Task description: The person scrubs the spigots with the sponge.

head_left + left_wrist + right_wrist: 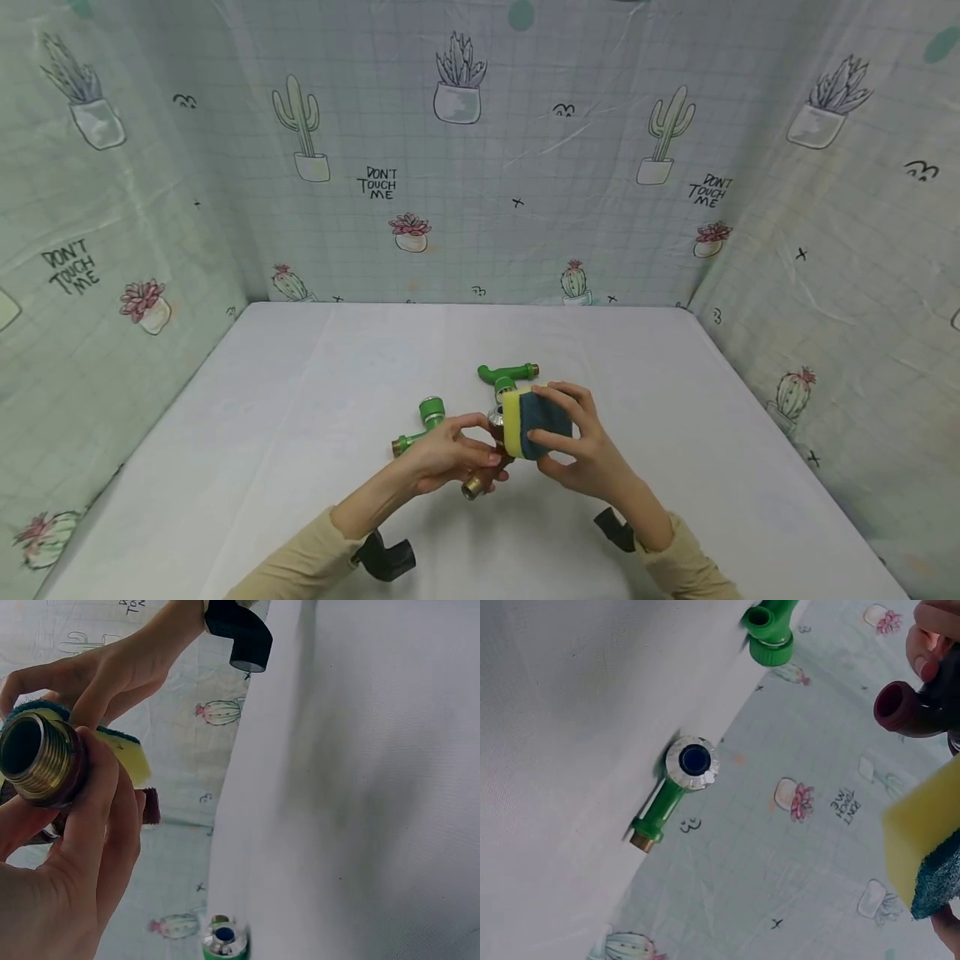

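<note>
Dark red plastic tap with brass threaded end [480,477] is gripped in left hand [442,457] fingers, yellow-and-teal sponge [534,423] pinched against it by right hand [583,442], near worktop [300,417] front edge.

White table [300,400], pale green cactus-print cloth walls [525,167] on three sides, soft even light

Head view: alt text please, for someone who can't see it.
Over a white table, the left hand holds a dark red tap with a brass threaded end while the right hand presses a yellow and blue sponge against it. Two green taps lie on the table behind the hands, before cactus-print walls.
</note>
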A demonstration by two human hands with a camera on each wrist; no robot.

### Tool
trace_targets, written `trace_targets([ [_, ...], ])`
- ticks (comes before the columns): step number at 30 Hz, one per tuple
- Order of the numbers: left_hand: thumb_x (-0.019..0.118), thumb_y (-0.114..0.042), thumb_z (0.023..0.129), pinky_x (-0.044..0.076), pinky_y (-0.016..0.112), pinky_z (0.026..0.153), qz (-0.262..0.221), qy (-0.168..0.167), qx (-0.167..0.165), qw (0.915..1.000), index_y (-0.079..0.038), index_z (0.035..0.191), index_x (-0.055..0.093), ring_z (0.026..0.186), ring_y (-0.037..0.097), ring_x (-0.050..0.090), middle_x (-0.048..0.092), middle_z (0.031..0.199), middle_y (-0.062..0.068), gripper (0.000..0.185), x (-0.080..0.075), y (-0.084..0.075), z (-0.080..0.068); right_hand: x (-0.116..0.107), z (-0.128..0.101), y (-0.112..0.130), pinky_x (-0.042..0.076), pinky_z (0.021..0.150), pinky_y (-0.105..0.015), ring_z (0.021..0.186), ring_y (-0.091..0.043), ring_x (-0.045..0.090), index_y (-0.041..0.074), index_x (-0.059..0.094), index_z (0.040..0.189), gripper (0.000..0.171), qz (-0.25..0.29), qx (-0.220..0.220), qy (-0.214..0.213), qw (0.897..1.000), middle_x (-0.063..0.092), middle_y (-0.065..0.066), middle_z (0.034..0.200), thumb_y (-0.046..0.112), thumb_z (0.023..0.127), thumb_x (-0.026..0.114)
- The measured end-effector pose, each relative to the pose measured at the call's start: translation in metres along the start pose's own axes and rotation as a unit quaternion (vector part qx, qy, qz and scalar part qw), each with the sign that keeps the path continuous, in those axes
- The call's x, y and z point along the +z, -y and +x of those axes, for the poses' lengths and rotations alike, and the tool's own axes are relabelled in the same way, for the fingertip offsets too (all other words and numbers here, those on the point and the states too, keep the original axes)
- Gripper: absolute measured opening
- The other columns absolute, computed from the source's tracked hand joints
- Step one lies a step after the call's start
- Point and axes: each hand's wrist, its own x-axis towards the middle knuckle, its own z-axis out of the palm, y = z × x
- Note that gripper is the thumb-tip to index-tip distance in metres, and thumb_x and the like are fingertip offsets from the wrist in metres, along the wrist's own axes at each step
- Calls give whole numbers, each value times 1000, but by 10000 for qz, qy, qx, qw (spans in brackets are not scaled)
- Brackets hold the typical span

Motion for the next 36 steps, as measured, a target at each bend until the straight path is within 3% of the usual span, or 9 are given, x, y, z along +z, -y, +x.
trace_targets([
  [4,61,1,80,55,42,68,220,-168,184,9994,-9,101,49,76,21,67,65,100,21,26,-3,0,-1,-2,-2,-2,39,93,-33,118,-31,32,21,58,101,21,278,339,-59,9990,43,-20,126,33,86,51],
  [7,62,5,77,55,40,65,812,-757,674,9915,-6,102,47,76,22,66,60,104,23,32,-5,-1,-2,-6,-3,-4,39,92,-29,116,-27,34,18,58,104,25,492,685,-234,9962,44,-19,126,34,85,53],
  [12,66,10,69,55,34,61,1809,-2352,1556,9422,-4,102,38,75,22,65,56,106,23,46,-6,-3,-1,-14,0,0,43,87,-29,114,-24,36,18,58,106,27,768,1027,-71,9917,44,-18,128,33,84,56],
  [14,69,8,68,55,34,61,2017,-2701,1706,9259,-5,108,41,77,23,64,57,104,21,51,-6,-4,1,-16,2,4,46,85,-33,116,-23,34,21,58,107,28,784,1066,244,9909,42,-16,130,30,82,61],
  [16,71,5,68,56,34,62,2131,-2840,1763,9181,-4,116,45,79,23,64,58,102,19,56,-4,-4,2,-17,3,9,47,82,-36,117,-22,31,23,58,108,31,743,1111,528,9896,41,-13,132,26,79,65],
  [23,69,3,71,54,38,71,2149,-2740,1849,9190,-4,117,55,84,23,63,63,98,17,49,-6,-2,5,-15,5,17,49,79,-35,115,-21,33,24,58,107,41,863,1067,648,9884,43,-12,131,15,69,71],
  [28,68,7,70,54,32,72,2723,-2233,2553,9004,0,105,61,84,24,64,66,94,18,36,-12,-1,5,-18,8,18,50,77,-33,112,-18,35,25,57,108,46,1254,1218,1028,9792,45,-10,130,11,66,71],
  [32,67,7,72,54,23,72,2895,-1646,3033,8928,2,106,61,86,22,62,64,100,19,35,-14,-2,4,-21,8,15,50,76,-33,111,-17,35,26,56,109,47,1436,1436,1333,9700,44,-9,130,10,67,70],
  [36,67,6,73,54,24,73,2800,-1414,3401,8865,2,105,61,87,16,61,64,99,19,33,-14,-1,4,-20,9,10,50,76,-33,112,-17,37,24,55,109,47,1625,1559,1306,9655,44,-9,130,6,68,69],
])
